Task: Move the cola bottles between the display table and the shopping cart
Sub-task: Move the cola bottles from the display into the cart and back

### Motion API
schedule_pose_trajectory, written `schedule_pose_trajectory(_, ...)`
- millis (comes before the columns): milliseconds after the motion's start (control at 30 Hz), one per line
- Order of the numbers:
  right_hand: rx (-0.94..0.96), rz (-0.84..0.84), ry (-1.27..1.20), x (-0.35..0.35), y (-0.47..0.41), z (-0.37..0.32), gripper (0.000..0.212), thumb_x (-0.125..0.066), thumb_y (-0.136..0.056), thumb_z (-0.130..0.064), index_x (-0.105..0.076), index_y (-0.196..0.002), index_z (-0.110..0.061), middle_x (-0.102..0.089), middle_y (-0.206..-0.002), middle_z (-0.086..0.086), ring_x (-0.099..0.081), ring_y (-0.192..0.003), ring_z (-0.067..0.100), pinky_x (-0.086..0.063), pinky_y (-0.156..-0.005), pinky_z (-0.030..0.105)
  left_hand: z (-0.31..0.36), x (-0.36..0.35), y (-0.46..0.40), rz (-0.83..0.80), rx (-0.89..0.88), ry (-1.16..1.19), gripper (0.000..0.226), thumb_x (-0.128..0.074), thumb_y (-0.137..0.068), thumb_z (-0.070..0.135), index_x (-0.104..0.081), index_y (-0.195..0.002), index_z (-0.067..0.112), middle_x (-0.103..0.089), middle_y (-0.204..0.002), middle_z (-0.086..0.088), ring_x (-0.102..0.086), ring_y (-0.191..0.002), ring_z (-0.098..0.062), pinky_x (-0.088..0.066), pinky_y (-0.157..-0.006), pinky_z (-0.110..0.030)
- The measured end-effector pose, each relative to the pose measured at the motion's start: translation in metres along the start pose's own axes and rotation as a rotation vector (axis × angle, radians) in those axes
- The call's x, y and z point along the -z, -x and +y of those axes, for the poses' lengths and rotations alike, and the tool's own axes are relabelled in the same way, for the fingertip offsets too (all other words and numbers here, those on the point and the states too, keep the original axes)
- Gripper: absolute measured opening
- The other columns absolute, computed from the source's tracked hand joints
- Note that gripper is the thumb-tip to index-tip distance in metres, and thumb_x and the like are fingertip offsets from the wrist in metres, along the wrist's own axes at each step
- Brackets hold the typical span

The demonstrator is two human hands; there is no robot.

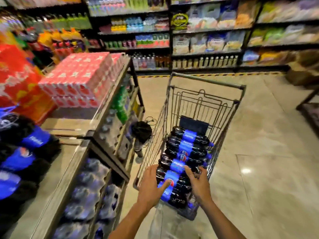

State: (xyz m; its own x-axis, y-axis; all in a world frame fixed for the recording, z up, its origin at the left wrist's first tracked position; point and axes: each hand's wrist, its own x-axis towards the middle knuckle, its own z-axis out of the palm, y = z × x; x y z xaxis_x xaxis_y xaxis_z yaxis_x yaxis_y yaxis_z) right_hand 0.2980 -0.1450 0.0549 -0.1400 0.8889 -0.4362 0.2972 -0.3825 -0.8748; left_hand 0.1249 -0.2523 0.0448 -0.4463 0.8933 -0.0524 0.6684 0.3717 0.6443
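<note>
Several dark cola bottles with blue labels (185, 149) lie side by side in the wire shopping cart (205, 94), filling its floor. My left hand (152, 184) reaches into the near end of the cart, its thumb lying on the blue label of the nearest bottle (174, 192). My right hand (196, 181) is over the right part of the same bottles, fingers spread and touching them. More cola bottles (22, 152) lie on the wooden display table (69, 163) at the left, blurred.
Red drink cases (77, 78) are stacked on the table's far end, with packs of bottles on its lower shelves. A black bag (141, 131) hangs between table and cart. Stocked shelves (207, 37) line the back wall. Tiled floor (267, 161) lies to the cart's right.
</note>
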Motion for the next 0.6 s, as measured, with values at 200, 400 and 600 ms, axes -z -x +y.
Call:
schedule_pose_trajectory(200,-0.188,0.046,-0.06,0.015,-0.089,0.023,0.11,-0.065,-0.047,-0.101,-0.047,-0.125,-0.025,-0.07,-0.101,0.005,-0.071,-0.093,0.026,-0.058,-0.092,0.05,0.025,-0.042,-0.07,-0.18,0.005,-0.116,0.106,-0.036,-0.083,0.092,-0.031,-0.158,0.018,-0.037,-0.159,-0.005,-0.033,-0.148,-0.022,-0.031,-0.123,-0.042)
schedule_pose_trajectory(400,-0.331,0.018,-0.031,0.009,-0.153,0.032,0.108,-0.061,-0.05,-0.101,-0.059,-0.12,-0.019,-0.062,-0.093,-0.002,-0.065,-0.093,0.026,-0.053,-0.088,0.042,0.034,-0.053,-0.13,-0.288,0.027,-0.22,0.093,-0.055,-0.089,0.075,-0.032,-0.157,0.016,-0.036,-0.158,-0.003,-0.036,-0.147,-0.021,-0.026,-0.123,-0.027)
schedule_pose_trajectory(600,-0.437,0.062,-0.194,-0.008,-0.217,0.025,0.072,-0.075,-0.08,-0.072,-0.059,-0.125,-0.018,-0.069,-0.116,-0.006,-0.064,-0.109,0.019,-0.049,-0.099,0.037,0.01,-0.077,-0.226,-0.39,-0.003,-0.282,0.095,-0.062,-0.088,0.072,-0.029,-0.16,0.019,-0.031,-0.164,-0.005,-0.029,-0.151,-0.022,-0.026,-0.126,-0.037)
